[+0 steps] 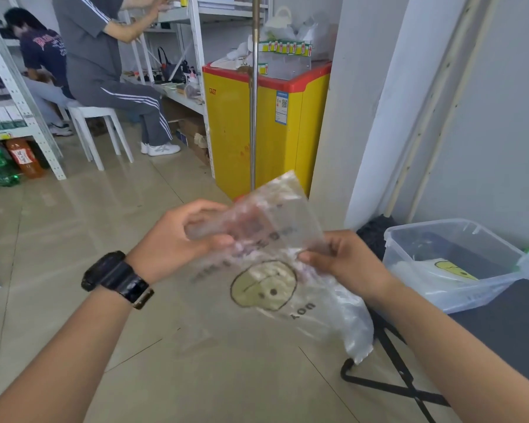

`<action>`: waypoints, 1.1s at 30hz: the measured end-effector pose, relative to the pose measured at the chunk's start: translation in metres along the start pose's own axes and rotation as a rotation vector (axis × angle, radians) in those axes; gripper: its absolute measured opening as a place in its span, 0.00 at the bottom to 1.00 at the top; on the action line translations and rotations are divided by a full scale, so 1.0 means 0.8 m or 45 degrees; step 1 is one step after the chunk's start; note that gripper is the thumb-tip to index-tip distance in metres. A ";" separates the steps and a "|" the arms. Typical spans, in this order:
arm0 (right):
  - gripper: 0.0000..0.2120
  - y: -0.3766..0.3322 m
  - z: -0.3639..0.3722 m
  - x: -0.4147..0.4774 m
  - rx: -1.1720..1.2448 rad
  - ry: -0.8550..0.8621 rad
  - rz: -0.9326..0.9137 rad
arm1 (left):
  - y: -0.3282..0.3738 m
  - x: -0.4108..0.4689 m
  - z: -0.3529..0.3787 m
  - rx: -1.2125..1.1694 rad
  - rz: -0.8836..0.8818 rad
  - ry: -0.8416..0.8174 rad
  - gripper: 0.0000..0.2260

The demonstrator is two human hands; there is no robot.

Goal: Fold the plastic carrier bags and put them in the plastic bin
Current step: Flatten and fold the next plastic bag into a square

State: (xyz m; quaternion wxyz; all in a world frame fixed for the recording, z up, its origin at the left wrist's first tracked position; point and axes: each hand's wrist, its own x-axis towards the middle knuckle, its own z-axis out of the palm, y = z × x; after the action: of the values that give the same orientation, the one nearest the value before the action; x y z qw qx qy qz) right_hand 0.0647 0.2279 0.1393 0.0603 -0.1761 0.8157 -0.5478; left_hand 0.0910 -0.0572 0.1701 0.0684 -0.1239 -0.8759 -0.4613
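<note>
A clear plastic carrier bag [287, 285] with a yellow smiley face and dark lettering hangs in mid-air before me. My left hand [180, 236], with a black watch on its wrist, grips the bag's upper left part. My right hand [342, 257] pinches the bag at its right side. The bag's top sticks up between the hands and its lower end dangles down to the right. A clear plastic bin [434, 236] stands on a dark table at the right; inside lies another smiley bag [452, 268], lying flat.
A dark folding table [501, 325] with black legs is at the right. A yellow freezer with a red lid [275, 129] and a metal pole stand ahead. Two people sit at white shelving at the back left. Bottles stand on the tiled floor at left.
</note>
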 end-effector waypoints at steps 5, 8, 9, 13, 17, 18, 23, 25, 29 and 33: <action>0.10 0.013 -0.026 0.005 0.510 0.198 0.159 | -0.054 0.010 -0.008 -0.732 -0.290 -0.057 0.42; 0.08 0.017 -0.033 0.008 0.762 0.255 0.245 | -0.056 0.012 0.012 -0.880 -0.418 -0.206 0.44; 0.10 0.020 -0.034 0.009 0.821 0.272 0.276 | -0.055 0.012 0.021 -0.831 -0.447 -0.229 0.41; 0.20 0.035 -0.034 0.014 0.926 0.376 0.397 | -0.045 0.017 0.051 -0.815 -0.489 -0.104 0.17; 0.20 0.041 -0.032 0.009 0.666 0.198 0.495 | -0.040 0.021 0.052 -0.951 -0.499 0.087 0.11; 0.18 0.042 -0.031 0.008 0.615 0.197 0.507 | -0.041 0.021 0.050 -0.946 -0.503 0.103 0.11; 0.24 0.047 -0.032 0.006 0.598 0.437 0.502 | -0.051 0.021 0.041 -0.908 -0.558 0.160 0.07; 0.20 0.046 -0.036 0.004 0.565 0.469 0.470 | -0.054 0.021 0.039 -0.875 -0.569 0.186 0.11; 0.10 0.044 -0.041 0.000 0.570 0.424 0.406 | -0.058 0.022 0.038 -0.818 -0.529 0.264 0.22; 0.11 0.041 -0.044 -0.002 0.586 0.390 0.396 | -0.057 0.020 0.032 -0.664 -0.401 0.163 0.17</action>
State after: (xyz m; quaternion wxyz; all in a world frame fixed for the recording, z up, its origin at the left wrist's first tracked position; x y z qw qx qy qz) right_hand 0.0484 0.2703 0.1232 0.0581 0.0533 0.6870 -0.7224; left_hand 0.0630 -0.0583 0.1230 0.0172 0.0292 -0.7303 -0.6823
